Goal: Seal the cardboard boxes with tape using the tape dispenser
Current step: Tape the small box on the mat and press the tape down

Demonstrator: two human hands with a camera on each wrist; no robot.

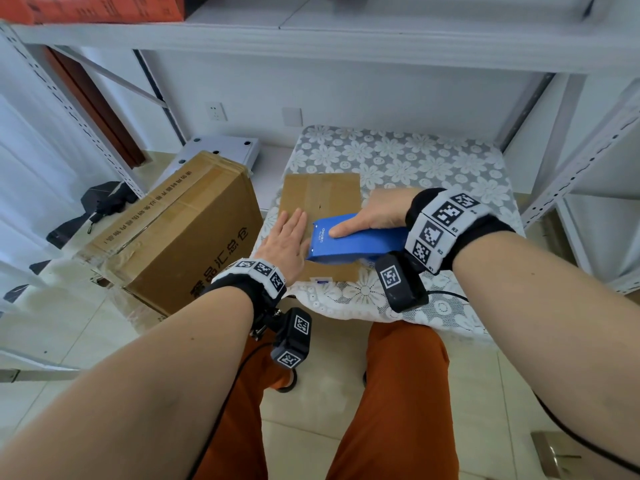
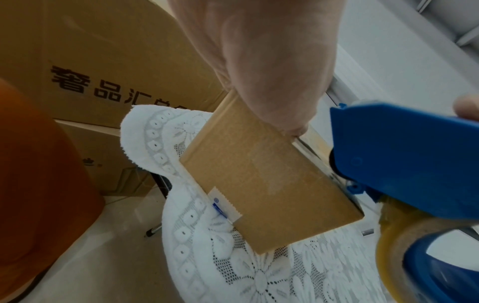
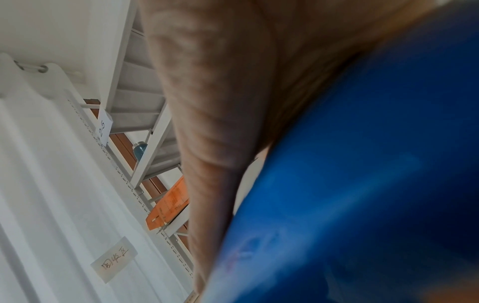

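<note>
A small flat cardboard box [image 1: 322, 199] [image 2: 261, 174] lies on a white lace-covered stool [image 1: 433, 161]. My left hand [image 1: 287, 240] [image 2: 269, 67] lies flat on the box's left side, fingers straight. My right hand [image 1: 374, 216] grips a blue tape dispenser [image 1: 356, 242] [image 2: 404, 164] [image 3: 362, 184], thumb along its side, with the dispenser's front end down on the box's near half. A roll of clear brownish tape [image 2: 404, 244] sits in the dispenser. A tape strip runs along the box's top seam.
A large brown carton [image 1: 180, 233] [image 2: 108, 61] with printed characters stands on the floor left of the stool. White metal shelving [image 1: 311, 32] surrounds the spot. My orange-trousered knees [image 1: 398, 393] are below the stool. Black objects [image 1: 104, 202] lie on the floor at left.
</note>
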